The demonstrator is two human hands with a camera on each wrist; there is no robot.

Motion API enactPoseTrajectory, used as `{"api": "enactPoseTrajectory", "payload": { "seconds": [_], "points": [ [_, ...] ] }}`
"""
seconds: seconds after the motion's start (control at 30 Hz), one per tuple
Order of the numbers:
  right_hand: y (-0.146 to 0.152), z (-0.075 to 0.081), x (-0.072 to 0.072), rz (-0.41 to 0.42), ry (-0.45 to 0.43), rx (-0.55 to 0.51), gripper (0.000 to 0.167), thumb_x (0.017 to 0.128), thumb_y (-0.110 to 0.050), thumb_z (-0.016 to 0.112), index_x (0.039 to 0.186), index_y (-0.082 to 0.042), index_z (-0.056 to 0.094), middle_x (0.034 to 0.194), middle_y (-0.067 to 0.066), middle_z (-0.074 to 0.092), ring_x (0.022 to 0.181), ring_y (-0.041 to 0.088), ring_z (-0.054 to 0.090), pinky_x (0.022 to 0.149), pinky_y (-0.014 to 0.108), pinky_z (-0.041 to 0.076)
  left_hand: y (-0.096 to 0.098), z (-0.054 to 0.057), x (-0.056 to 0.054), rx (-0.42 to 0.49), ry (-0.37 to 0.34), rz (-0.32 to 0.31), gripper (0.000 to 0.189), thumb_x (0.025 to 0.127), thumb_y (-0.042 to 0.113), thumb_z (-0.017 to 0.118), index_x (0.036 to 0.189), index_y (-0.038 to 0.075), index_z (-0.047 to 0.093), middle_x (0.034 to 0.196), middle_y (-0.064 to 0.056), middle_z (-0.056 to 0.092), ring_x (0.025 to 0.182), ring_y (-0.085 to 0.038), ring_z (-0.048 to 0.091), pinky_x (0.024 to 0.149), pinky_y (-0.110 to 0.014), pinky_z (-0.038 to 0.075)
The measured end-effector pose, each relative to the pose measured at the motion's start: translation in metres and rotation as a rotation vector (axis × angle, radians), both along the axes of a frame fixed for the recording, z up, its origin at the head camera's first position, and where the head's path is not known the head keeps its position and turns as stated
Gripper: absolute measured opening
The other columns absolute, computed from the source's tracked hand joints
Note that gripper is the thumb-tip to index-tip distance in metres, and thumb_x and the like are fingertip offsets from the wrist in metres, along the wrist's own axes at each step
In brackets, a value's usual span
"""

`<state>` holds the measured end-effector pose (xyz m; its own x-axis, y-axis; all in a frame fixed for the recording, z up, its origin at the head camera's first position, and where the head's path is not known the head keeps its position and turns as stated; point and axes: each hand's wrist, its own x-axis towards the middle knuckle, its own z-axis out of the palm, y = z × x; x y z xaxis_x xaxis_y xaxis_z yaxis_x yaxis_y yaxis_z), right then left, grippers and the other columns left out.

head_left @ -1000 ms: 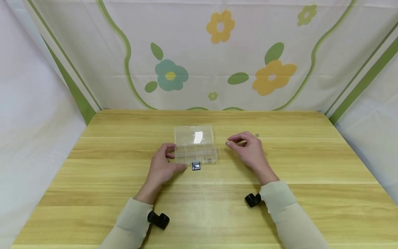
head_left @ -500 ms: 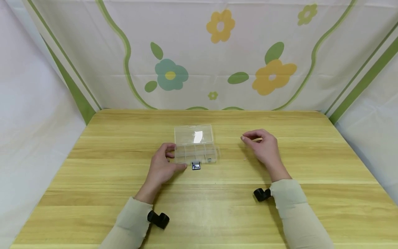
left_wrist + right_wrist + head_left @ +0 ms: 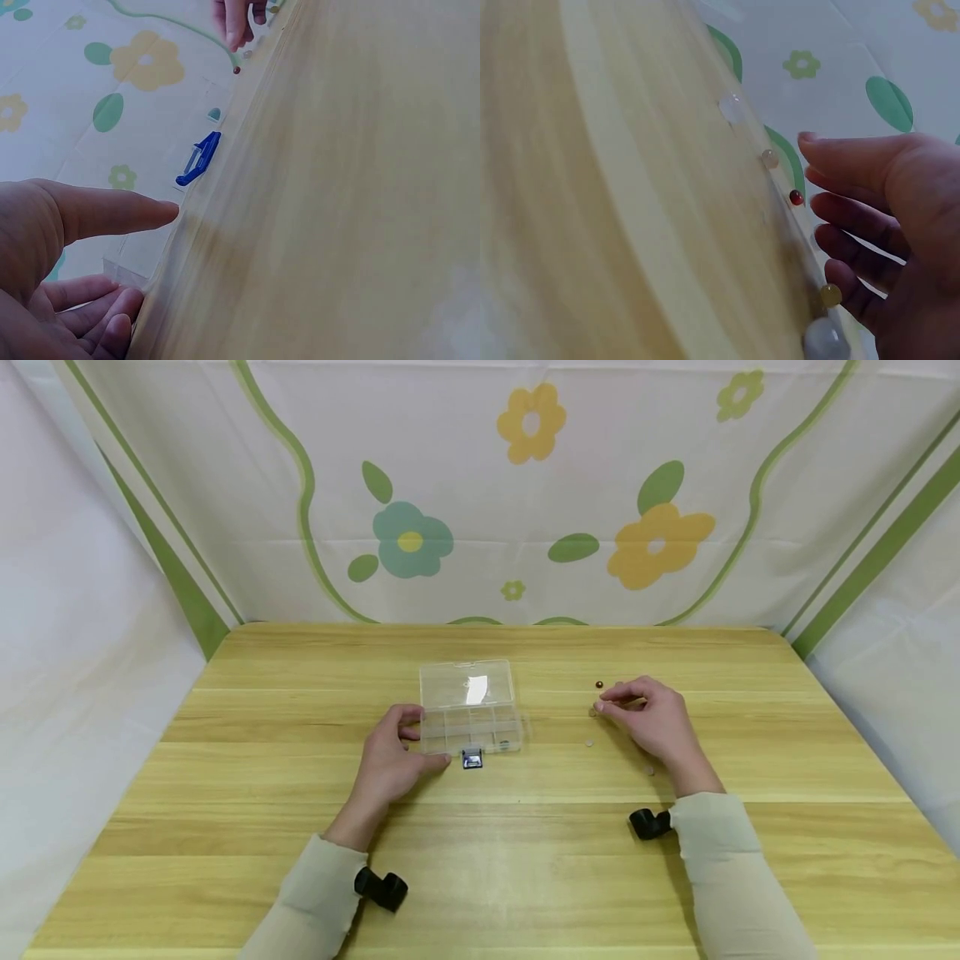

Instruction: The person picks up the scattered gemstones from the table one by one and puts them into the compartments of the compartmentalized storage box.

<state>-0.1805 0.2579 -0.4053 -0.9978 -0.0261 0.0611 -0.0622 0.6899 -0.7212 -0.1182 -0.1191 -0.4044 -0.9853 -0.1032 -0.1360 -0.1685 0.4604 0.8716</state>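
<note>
A clear plastic compartment box [image 3: 470,727] stands on the table with its lid [image 3: 450,683] raised at the back. A blue latch [image 3: 199,159] is on its front side. One front right compartment holds a small bluish-green thing [image 3: 505,745]. My left hand [image 3: 390,760] grips the box's front left corner, thumb along the front edge and fingers at the left side. To the right, my right hand [image 3: 648,720] hovers low over loose beads, thumb and fingers loosely bent; nothing shows between them. Close to its fingertips lie a brownish-red bead [image 3: 796,197] and a small clear bead [image 3: 592,712].
A whitish bead [image 3: 589,743] and another pale bead [image 3: 650,771] lie nearer the front. A yellowish bead [image 3: 831,295] and a larger pale bead [image 3: 826,340] show in the right wrist view. A flowered cloth [image 3: 480,485] hangs behind the wooden table [image 3: 480,877].
My right hand has moved rightward, away from the box, uncovering the brownish-red bead and several pale beads. My left hand and the box have stayed where they were.
</note>
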Motion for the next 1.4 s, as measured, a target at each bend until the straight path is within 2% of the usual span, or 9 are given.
{"api": "enactPoseTrajectory", "payload": {
  "seconds": [0.13, 0.23, 0.57, 0.8, 1.03, 1.4],
  "points": [
    [0.0038, -0.0006, -0.0011, 0.054, -0.054, -0.017, 0.03, 0.095, -0.037, 0.084, 0.116, -0.015, 0.081, 0.124, 0.009, 0.072, 0.133, 0.032, 0.061, 0.099, 0.037, 0.048, 0.0, 0.0, 0.0001, -0.002, -0.002, -0.001, 0.078, 0.077, 0.008, 0.094, 0.145, 0.009, 0.057, 0.14, -0.013, 0.065, 0.122, -0.031, 0.059, 0.096, -0.041, 0.049],
    [0.0054, -0.0009, -0.0016, 0.074, -0.086, -0.024, 0.034, 0.095, -0.039, 0.084, 0.119, -0.015, 0.081, 0.129, 0.009, 0.071, 0.145, 0.034, 0.053, 0.104, 0.042, 0.045, 0.0002, 0.0003, 0.0002, 0.001, -0.004, 0.001, 0.078, 0.077, 0.008, 0.094, 0.145, 0.009, 0.057, 0.139, -0.013, 0.065, 0.121, -0.03, 0.059, 0.095, -0.04, 0.049],
    [0.0035, -0.0019, -0.0017, 0.09, -0.086, 0.011, 0.03, 0.097, -0.037, 0.082, 0.119, -0.016, 0.081, 0.132, 0.01, 0.066, 0.135, 0.033, 0.055, 0.1, 0.042, 0.044, 0.0001, 0.0008, 0.0003, 0.007, -0.003, 0.003, 0.077, 0.077, 0.008, 0.093, 0.145, 0.008, 0.057, 0.136, -0.014, 0.065, 0.12, -0.03, 0.059, 0.093, -0.036, 0.048],
    [0.0018, -0.004, -0.0028, 0.091, -0.08, 0.025, 0.028, 0.097, -0.038, 0.082, 0.115, -0.017, 0.082, 0.127, 0.009, 0.065, 0.126, 0.031, 0.056, 0.096, 0.041, 0.043, 0.0004, 0.0009, 0.0004, 0.004, -0.004, 0.003, 0.077, 0.078, 0.009, 0.093, 0.145, 0.008, 0.057, 0.136, -0.014, 0.065, 0.12, -0.03, 0.059, 0.093, -0.037, 0.048],
    [0.0002, -0.0068, -0.0023, 0.087, -0.07, 0.018, 0.027, 0.097, -0.038, 0.082, 0.113, -0.017, 0.082, 0.125, 0.009, 0.065, 0.129, 0.032, 0.055, 0.096, 0.041, 0.042, 0.0003, 0.0006, 0.0012, 0.013, -0.004, 0.0, 0.076, 0.078, 0.008, 0.093, 0.146, 0.008, 0.057, 0.138, -0.013, 0.065, 0.12, -0.03, 0.059, 0.094, -0.038, 0.048],
    [-0.0018, -0.0078, -0.0019, 0.066, -0.037, 0.015, 0.02, 0.097, -0.027, 0.082, 0.112, -0.013, 0.082, 0.117, 0.011, 0.066, 0.138, 0.037, 0.055, 0.092, 0.038, 0.041, -0.0006, 0.0004, 0.0016, 0.02, -0.008, -0.005, 0.077, 0.078, 0.009, 0.094, 0.146, 0.009, 0.057, 0.14, -0.012, 0.064, 0.121, -0.03, 0.059, 0.095, -0.04, 0.049]
  ]
}}
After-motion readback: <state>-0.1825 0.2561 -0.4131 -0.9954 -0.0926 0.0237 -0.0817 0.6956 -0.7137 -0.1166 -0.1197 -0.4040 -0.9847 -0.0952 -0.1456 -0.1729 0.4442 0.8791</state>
